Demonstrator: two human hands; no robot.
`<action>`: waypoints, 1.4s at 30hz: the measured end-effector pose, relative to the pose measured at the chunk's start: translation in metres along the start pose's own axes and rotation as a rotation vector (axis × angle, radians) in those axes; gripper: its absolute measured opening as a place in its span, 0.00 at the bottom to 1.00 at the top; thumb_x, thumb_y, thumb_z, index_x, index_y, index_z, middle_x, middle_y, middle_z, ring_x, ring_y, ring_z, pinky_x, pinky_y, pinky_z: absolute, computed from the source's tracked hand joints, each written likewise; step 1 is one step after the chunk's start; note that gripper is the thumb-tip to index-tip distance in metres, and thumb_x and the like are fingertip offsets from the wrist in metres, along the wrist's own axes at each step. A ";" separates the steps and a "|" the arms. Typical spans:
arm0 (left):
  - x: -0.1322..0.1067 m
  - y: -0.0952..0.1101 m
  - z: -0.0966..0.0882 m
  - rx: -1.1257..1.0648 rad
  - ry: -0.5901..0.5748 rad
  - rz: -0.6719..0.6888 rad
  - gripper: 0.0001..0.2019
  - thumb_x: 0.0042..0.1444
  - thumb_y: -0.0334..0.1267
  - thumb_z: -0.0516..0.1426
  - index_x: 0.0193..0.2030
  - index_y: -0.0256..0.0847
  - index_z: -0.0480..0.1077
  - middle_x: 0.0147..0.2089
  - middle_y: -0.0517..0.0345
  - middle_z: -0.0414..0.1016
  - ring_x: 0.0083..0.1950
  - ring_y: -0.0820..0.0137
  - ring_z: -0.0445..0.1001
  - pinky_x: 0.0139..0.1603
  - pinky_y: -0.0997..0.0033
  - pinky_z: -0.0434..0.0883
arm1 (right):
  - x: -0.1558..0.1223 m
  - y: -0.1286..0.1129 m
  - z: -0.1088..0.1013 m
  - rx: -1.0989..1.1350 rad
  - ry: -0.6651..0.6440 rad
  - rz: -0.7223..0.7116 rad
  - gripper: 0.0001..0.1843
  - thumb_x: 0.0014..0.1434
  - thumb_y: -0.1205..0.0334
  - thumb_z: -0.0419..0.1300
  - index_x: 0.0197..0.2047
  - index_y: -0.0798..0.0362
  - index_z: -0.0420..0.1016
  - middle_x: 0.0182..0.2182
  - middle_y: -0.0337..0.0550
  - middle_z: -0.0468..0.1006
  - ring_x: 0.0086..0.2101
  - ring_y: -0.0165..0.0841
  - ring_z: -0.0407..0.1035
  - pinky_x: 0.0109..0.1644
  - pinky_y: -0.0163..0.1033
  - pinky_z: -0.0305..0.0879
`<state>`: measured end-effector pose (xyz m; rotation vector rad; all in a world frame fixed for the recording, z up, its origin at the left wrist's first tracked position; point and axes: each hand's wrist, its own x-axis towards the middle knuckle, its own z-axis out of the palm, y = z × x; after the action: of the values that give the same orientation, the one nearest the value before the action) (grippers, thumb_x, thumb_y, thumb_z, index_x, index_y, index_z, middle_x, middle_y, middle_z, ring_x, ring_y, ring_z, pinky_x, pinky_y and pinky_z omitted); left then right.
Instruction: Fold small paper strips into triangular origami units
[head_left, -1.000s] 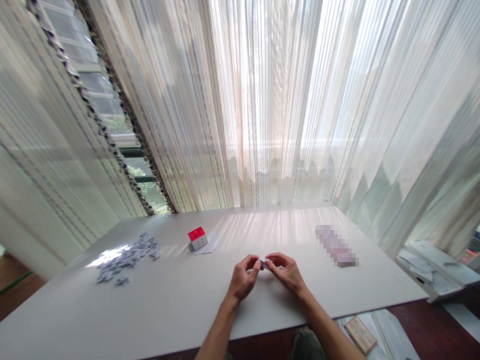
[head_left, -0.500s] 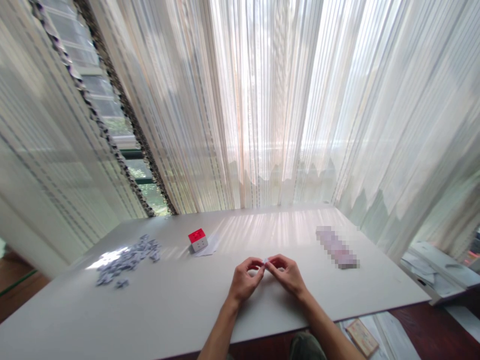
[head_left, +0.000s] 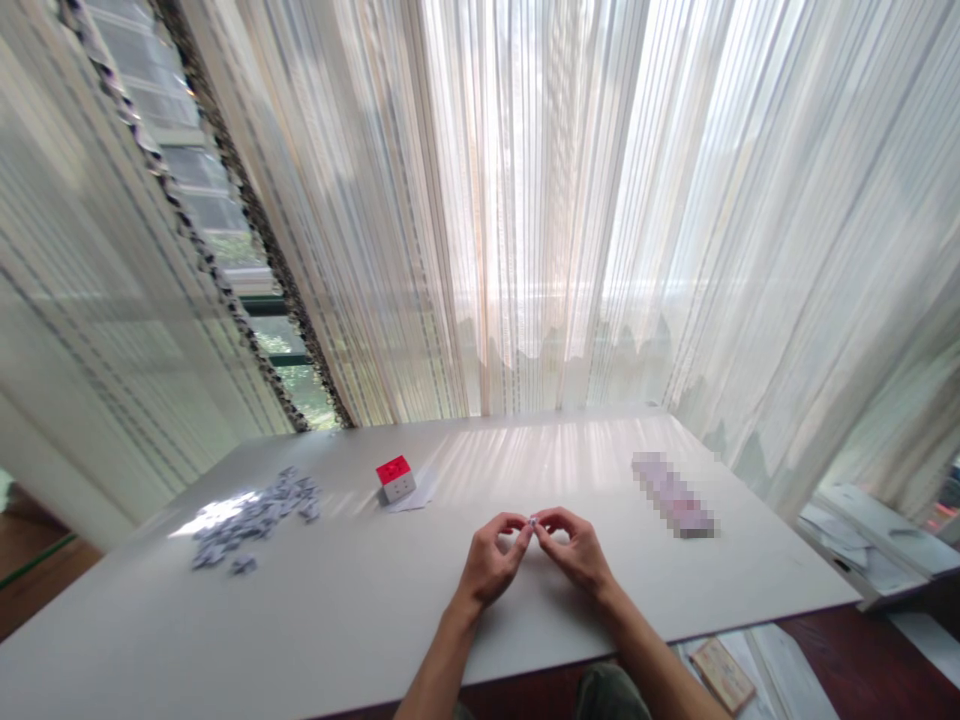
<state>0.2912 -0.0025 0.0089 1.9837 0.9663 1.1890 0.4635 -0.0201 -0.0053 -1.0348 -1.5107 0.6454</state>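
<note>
My left hand (head_left: 491,562) and my right hand (head_left: 574,548) meet above the front middle of the white table (head_left: 337,620). Thumb and fingertips of both are pinched around a tiny pale piece of folded paper (head_left: 533,521), mostly covered by the fingers. Off to the left lies a loose pile of small folded paper pieces (head_left: 259,520), with one piece (head_left: 244,565) apart from it. A box with a red top and dotted white sides (head_left: 396,480) stands behind and left of my hands.
Flat white paper (head_left: 420,492) lies beside the box. On the right of the table is a pixelated pinkish object (head_left: 675,495). Sheer curtains (head_left: 525,250) hang behind the table's far edge. A low white cabinet (head_left: 874,540) stands at the right.
The fingertips have shifted slightly, and a darker spot on the small paper piece now shows between them. Both hands stay in nearly the same place.
</note>
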 end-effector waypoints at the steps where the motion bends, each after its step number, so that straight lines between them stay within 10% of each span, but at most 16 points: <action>1: 0.000 0.001 0.000 0.001 0.009 0.010 0.08 0.59 0.39 0.56 0.42 0.42 0.74 0.41 0.57 0.79 0.44 0.66 0.76 0.48 0.65 0.72 | 0.000 0.000 0.000 -0.001 -0.004 -0.008 0.09 0.57 0.57 0.61 0.38 0.52 0.78 0.35 0.45 0.81 0.36 0.38 0.75 0.41 0.42 0.73; 25: -0.004 0.002 0.002 0.059 0.152 0.090 0.07 0.58 0.37 0.57 0.43 0.42 0.75 0.44 0.53 0.79 0.47 0.63 0.77 0.51 0.61 0.73 | -0.001 -0.006 0.000 -0.058 0.047 -0.114 0.08 0.59 0.59 0.61 0.40 0.49 0.79 0.41 0.46 0.79 0.42 0.39 0.73 0.48 0.45 0.70; 42: -0.006 -0.007 0.006 0.109 0.054 0.124 0.12 0.62 0.38 0.53 0.50 0.46 0.73 0.49 0.54 0.78 0.49 0.63 0.77 0.51 0.61 0.75 | -0.003 -0.010 0.001 -0.128 0.059 -0.185 0.07 0.62 0.64 0.56 0.41 0.49 0.75 0.45 0.47 0.76 0.47 0.39 0.70 0.52 0.46 0.68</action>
<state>0.2926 -0.0050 -0.0015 2.1331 0.9654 1.2877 0.4601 -0.0274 0.0010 -0.9867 -1.5899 0.3892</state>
